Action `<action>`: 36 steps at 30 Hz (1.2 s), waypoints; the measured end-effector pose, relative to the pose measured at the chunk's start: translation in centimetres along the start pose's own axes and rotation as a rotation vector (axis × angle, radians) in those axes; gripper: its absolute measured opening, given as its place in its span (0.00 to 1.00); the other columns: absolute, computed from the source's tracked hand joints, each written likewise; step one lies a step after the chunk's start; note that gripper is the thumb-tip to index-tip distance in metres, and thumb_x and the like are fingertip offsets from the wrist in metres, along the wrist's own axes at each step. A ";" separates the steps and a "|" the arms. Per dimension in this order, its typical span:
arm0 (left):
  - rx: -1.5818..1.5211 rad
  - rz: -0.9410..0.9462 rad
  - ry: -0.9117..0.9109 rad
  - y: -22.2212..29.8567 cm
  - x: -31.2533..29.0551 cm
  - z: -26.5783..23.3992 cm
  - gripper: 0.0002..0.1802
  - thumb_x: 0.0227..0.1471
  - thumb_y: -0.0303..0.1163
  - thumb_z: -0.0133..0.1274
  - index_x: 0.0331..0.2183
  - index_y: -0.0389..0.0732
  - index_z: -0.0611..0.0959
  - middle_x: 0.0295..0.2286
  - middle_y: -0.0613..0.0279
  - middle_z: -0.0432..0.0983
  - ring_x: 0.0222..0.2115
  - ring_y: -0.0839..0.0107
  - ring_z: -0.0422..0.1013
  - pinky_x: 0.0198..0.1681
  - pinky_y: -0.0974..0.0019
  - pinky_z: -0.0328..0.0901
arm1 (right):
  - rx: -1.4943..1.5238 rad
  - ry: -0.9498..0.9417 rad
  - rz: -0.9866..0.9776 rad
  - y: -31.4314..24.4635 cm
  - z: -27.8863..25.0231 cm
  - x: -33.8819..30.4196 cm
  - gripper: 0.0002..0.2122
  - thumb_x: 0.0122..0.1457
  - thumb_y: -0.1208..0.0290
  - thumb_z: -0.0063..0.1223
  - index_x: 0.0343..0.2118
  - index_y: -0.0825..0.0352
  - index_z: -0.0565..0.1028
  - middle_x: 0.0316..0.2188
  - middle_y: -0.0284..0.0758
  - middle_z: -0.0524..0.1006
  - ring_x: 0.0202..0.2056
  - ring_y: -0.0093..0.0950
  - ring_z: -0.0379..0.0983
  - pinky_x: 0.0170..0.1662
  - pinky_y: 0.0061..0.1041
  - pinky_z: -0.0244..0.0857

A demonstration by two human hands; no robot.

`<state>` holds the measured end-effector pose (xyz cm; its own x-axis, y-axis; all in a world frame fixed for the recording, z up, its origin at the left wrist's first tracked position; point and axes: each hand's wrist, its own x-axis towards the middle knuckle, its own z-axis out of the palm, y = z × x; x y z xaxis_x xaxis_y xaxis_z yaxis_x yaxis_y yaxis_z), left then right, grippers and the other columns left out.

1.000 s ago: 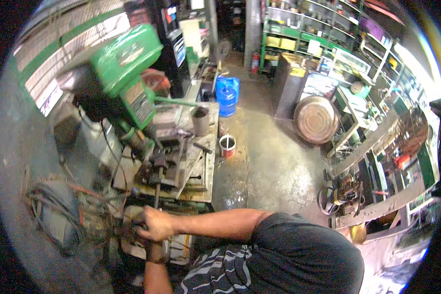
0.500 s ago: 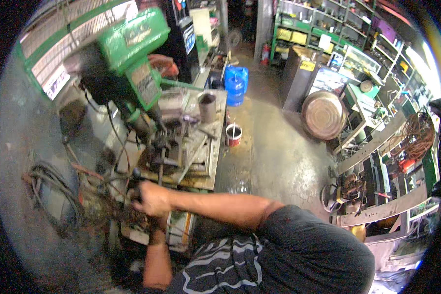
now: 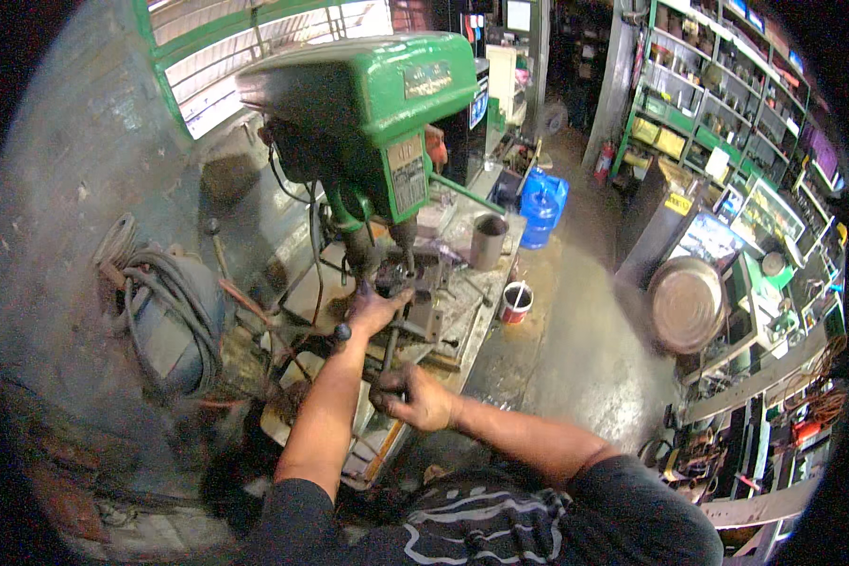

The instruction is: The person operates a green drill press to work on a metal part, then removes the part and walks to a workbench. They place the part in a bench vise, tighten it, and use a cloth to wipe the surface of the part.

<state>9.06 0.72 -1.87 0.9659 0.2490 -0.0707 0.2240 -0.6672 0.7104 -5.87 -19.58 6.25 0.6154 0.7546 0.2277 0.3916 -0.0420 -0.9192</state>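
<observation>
A green drill press stands in front of me, its chuck above a dark metal machine vise. My left hand reaches under the chuck to the vise, fingers closed around a small dark piece that I cannot make out. My right hand is closed on the near end of the vise's handle, a metal rod pointing toward me. A black lever knob shows against my left forearm.
A grey metal cup stands on the worktable's far right part. Beyond its right edge are a blue water jug and a small paint bucket on the floor. Coiled hose hangs at left. Shelves line the far right.
The view has swung left, so the machine appears farther right. My left hand has gone forward to the vise. My right hand has shifted from beside the lever knob onto the vise's handle.
</observation>
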 end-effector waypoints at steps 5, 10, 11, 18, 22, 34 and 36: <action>0.099 -0.002 -0.155 0.4 3.2 2.4 0.75 0.49 0.81 0.57 0.71 0.23 0.57 0.69 0.26 0.58 0.70 0.41 0.59 0.72 0.50 0.57 | -0.013 -0.078 -0.152 -1.8 -0.7 0.7 0.05 0.59 0.75 0.54 0.30 0.72 0.75 0.24 0.48 0.74 0.26 0.48 0.69 0.35 0.42 0.69; 0.064 -0.070 -0.039 -2.2 3.3 4.6 0.68 0.48 0.71 0.67 0.70 0.29 0.60 0.66 0.31 0.64 0.68 0.42 0.62 0.70 0.48 0.59 | -0.148 -0.253 -0.083 -1.7 2.3 5.5 0.12 0.63 0.67 0.58 0.33 0.73 0.82 0.31 0.54 0.82 0.32 0.55 0.79 0.40 0.46 0.75; -0.016 0.009 0.004 -2.8 3.7 4.9 0.68 0.49 0.70 0.68 0.70 0.29 0.61 0.65 0.31 0.65 0.68 0.42 0.62 0.70 0.48 0.59 | -0.251 -0.253 -0.091 -1.5 3.6 7.3 0.13 0.63 0.66 0.58 0.31 0.73 0.82 0.30 0.54 0.82 0.32 0.55 0.80 0.41 0.47 0.75; -0.658 -0.155 0.079 -10.6 -7.4 0.8 0.45 0.66 0.63 0.55 0.67 0.35 0.71 0.63 0.40 0.70 0.64 0.47 0.66 0.67 0.51 0.60 | -0.729 -0.012 -0.145 -0.7 9.2 11.7 0.20 0.57 0.55 0.61 0.17 0.67 0.82 0.22 0.50 0.82 0.26 0.52 0.81 0.37 0.59 0.76; -1.001 -0.388 0.008 -12.9 -19.6 2.9 0.43 0.67 0.63 0.54 0.64 0.35 0.72 0.60 0.42 0.71 0.60 0.50 0.67 0.63 0.52 0.62 | -0.421 -0.264 -0.102 2.0 12.3 16.9 0.14 0.53 0.59 0.63 0.24 0.67 0.83 0.28 0.48 0.84 0.32 0.52 0.83 0.38 0.53 0.79; -1.110 -0.449 0.104 -9.7 -21.9 5.2 0.38 0.69 0.64 0.49 0.57 0.37 0.76 0.50 0.50 0.75 0.49 0.58 0.72 0.51 0.56 0.67 | -0.617 -0.444 -0.190 5.5 14.5 14.7 0.10 0.57 0.70 0.58 0.37 0.71 0.84 0.32 0.49 0.84 0.36 0.50 0.85 0.39 0.49 0.80; -1.107 -0.456 0.119 -9.0 -21.9 5.7 0.37 0.69 0.64 0.48 0.56 0.38 0.77 0.49 0.51 0.76 0.47 0.59 0.73 0.49 0.57 0.68 | -0.654 -0.524 -0.109 4.0 13.8 13.9 0.11 0.56 0.69 0.60 0.36 0.71 0.84 0.31 0.49 0.84 0.35 0.50 0.84 0.39 0.50 0.79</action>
<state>-13.37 -2.71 -10.69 0.7957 0.4073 -0.4484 0.2530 0.4491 0.8569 -5.15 -0.21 1.29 0.2172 0.9759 -0.0222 0.8468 -0.1997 -0.4930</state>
